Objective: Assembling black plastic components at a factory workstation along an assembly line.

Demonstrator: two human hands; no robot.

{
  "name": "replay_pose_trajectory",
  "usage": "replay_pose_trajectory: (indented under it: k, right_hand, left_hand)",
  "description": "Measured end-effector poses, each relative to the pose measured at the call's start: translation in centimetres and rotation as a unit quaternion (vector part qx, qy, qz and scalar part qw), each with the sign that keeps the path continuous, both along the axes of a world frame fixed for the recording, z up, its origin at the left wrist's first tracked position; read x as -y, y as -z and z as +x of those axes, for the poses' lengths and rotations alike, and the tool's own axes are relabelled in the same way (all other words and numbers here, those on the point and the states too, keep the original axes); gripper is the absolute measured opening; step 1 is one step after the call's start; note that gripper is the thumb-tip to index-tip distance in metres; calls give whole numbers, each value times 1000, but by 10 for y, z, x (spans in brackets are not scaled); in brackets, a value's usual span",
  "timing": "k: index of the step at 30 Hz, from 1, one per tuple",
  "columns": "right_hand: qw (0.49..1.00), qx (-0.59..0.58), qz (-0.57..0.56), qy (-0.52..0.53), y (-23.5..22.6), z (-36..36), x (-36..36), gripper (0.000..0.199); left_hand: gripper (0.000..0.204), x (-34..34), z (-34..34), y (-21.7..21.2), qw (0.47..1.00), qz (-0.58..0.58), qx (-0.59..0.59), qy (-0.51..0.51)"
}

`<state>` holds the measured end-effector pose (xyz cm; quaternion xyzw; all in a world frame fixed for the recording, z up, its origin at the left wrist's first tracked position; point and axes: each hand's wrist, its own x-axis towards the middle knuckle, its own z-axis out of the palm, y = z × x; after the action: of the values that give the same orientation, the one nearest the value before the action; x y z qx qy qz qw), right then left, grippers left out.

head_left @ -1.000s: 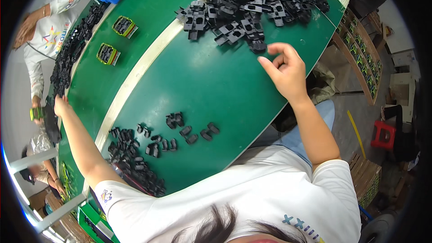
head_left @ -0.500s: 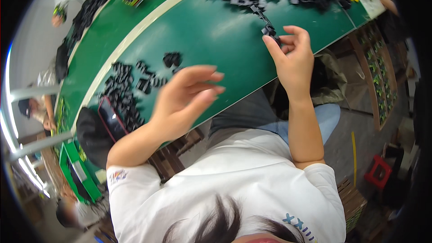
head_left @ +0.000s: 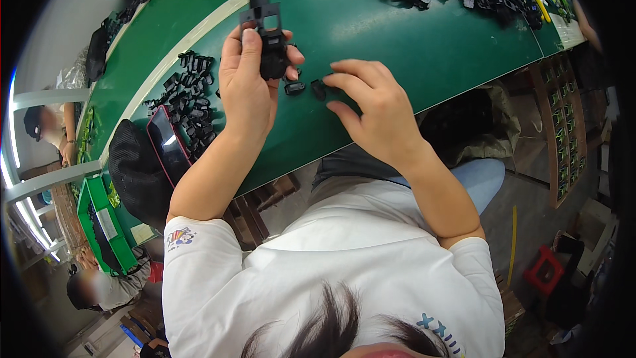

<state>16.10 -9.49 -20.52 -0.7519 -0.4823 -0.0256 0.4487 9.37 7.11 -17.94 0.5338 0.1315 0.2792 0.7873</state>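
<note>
— Black plastic frame (head_left: 265,36), where is it?
— Left hand (head_left: 248,86) grips it above the green counter (head_left: 411,46). Right hand (head_left: 374,106) hovers unclenched over small clips (head_left: 303,87), near the counter's front edge

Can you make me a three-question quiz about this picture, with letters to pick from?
1. Where is the black plastic part?
A. in the left hand
B. on the floor
C. inside the green bin

2. What colour is the table top?
A. red
B. green
C. white

3. What is the right hand doing?
A. making a closed fist
B. holding a cup
C. reaching with open, curled fingers beside small black pieces

Answers: 1 A, the left hand grips the part above the table. 2 B, the surface is dark green. 3 C, its fingers spread by the small black pieces, holding nothing.
</note>
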Motion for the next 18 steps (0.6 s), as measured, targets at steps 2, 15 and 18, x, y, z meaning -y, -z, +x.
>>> replay_pose_trajectory:
  k: [2, 15, 18]
  right_hand:
    - [999, 34, -8, -2, 5, 2, -17, 26]
    - [933, -277, 128, 192, 9, 50, 34, 14]
    - [918, -316, 187, 152, -12, 33, 30, 14]
  left_hand:
    - [27, 1, 1, 1, 1000, 1, -7, 1]
    - [33, 33, -5, 29, 980, -53, -137, 136]
    - [32, 39, -4, 33, 975, -41, -157, 150]
